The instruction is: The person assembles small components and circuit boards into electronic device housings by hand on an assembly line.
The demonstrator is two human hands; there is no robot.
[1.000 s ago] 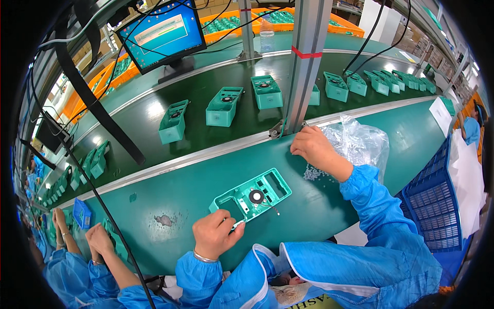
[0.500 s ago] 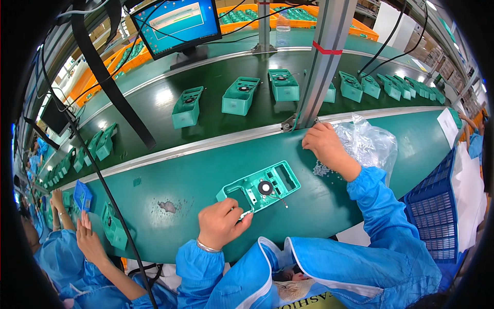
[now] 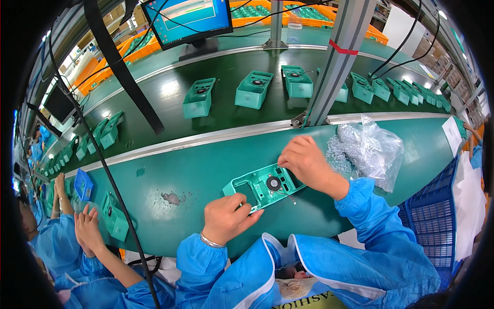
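A green plastic housing (image 3: 261,191) lies on the green table before me, its open inside facing up. A round black speaker-like part (image 3: 274,183) with a pale centre sits in it, and a thin wire with a small plug hangs over the near edge. My left hand (image 3: 226,219) is closed on the housing's near left edge, thumb along the rim. My right hand (image 3: 306,162) reaches over the far right end, its fingers pinched down at the rim; whatever they hold is hidden. Just right of that hand, small clear pieces (image 3: 338,154) spill beside a clear plastic bag (image 3: 373,154).
Behind, a dark green belt (image 3: 154,105) carries several similar housings (image 3: 254,90). A metal post (image 3: 337,67) rises at the table's back edge. A black cable (image 3: 110,185) crosses the left side. A co-worker's hands (image 3: 88,232) are near another housing (image 3: 116,219). A blue basket (image 3: 432,211) stands at right.
My right hand has moved left and nearer, from the small clear pieces to the housing's far right rim. My left hand stays at the near left edge. The whole view has shifted slightly.
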